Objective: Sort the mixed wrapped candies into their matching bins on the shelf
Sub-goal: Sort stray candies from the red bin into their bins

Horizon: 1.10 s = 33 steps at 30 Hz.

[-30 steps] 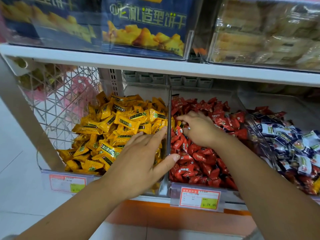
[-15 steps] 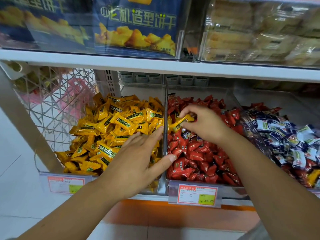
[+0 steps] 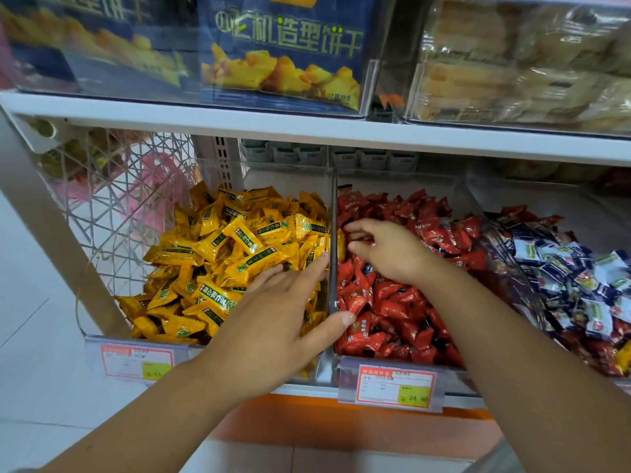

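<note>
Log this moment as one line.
left hand open over yellow bin | right hand over red bin | yellow candy at fingertips by divider, grip unclear

Shelf [image 3: 297, 390] carries three clear candy bins [image 3: 332, 213] side-by-side.

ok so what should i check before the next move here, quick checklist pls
1. Stray yellow candy out of the red bin: not ok, it sits on the red side of the divider.
2. Right hand has hold of that candy: cannot tell, its fingertips are right beside it.
3. Left hand free: ok, straight fingers over the yellow bin, holding nothing.
4. Blue-and-white bin sorted: not ok, red wrappers lie mixed in.
5. Yellow bin free of strays: ok as far as visible.
</note>
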{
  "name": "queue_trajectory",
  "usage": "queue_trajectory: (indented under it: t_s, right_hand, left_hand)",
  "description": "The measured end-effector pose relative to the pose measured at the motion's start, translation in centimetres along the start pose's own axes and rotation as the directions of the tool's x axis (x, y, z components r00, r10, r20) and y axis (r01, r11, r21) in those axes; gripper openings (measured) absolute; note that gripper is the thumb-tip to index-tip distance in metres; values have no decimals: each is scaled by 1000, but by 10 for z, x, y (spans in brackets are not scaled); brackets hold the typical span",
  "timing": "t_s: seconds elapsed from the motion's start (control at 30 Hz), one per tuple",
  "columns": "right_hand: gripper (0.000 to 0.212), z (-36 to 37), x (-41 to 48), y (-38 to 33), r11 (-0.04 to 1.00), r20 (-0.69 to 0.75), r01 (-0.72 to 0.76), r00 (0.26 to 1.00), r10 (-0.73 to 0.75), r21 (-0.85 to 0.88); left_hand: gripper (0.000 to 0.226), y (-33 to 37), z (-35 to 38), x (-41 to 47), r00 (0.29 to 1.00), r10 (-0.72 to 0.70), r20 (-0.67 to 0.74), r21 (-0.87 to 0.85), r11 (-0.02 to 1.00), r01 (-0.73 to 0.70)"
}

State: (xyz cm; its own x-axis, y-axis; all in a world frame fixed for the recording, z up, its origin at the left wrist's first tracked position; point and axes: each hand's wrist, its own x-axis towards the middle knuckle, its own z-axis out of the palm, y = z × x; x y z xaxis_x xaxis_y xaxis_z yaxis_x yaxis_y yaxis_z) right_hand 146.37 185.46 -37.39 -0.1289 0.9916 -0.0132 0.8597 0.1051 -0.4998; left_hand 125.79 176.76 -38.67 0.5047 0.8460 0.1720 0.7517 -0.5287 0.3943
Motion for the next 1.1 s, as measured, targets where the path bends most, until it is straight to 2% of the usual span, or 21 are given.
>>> queue_trajectory:
  t_s: [0.03, 0.1, 0.13, 0.23, 0.33, 0.47, 0.57, 0.63, 0.7, 0.83, 0.93, 1.0, 1.07, 1.1]
  right_hand:
    - [46, 4, 2, 1, 995, 58, -2, 998, 8, -104]
    - [54, 10, 4, -2, 975, 67, -4, 998, 20, -222]
    - [52, 11, 5, -2, 981, 32, -6, 999, 12, -193]
    - [27, 13, 3, 0, 997, -104, 13, 995, -5, 82]
    - [12, 16, 0, 0, 993, -176, 74, 983, -56, 94]
    - [6, 17, -1, 1, 989, -269, 127, 958, -102, 78]
    - [5, 11, -3, 4, 981, -441, 175, 889, -123, 78]
    - [9, 2, -6, 3, 979, -511, 152, 858, -60, 140]
    - [9, -5, -9, 1, 959, -499, 108, 866, 38, 261]
    - [3, -12, -17, -10, 825, -420, 74, 884, 205, 560]
    - [6, -16, -22, -25, 672, -460, 186, 850, 256, 717]
    - [6, -17, -24, -37, 526, -475, 279, 833, 284, 804]
    - [5, -15, -25, -45, 361, -407, 312, 885, 225, 879]
    - [4, -13, -25, -46, 341, -352, 285, 923, 154, 896]
  left_hand:
    - [84, 0, 1, 0, 1000, 3, -3, 3, 1000, -3]
    - [84, -1, 2, 1, 1000, 4, -14, 7, 1000, -4]
    - [84, -1, 3, 1, 1000, 4, -18, 8, 1000, -4]
    - [83, 0, 3, 1, 1000, 7, -26, 16, 1000, -7]
    - [85, 1, 2, 1, 999, 4, -37, 21, 1000, -3]
    - [88, 3, 1, 1, 999, -17, -49, 35, 999, 19]
    - [88, 3, 1, 1, 999, -12, -37, 37, 999, 14]
    - [89, 3, 0, 0, 999, -23, -25, 24, 999, 23]
    - [89, 2, 0, 0, 999, -26, -19, 23, 999, 26]
    - [88, 0, 2, 1, 1000, -12, -19, 23, 1000, 13]
    - [87, -1, 2, 1, 1000, -9, -16, 7, 1000, 9]
    - [87, 0, 2, 0, 1000, -11, -19, 5, 1000, 11]
    - [89, 1, 1, 0, 999, -15, -29, 3, 1000, 15]
    - [90, 1, 0, 0, 999, -17, -33, 2, 1000, 17]
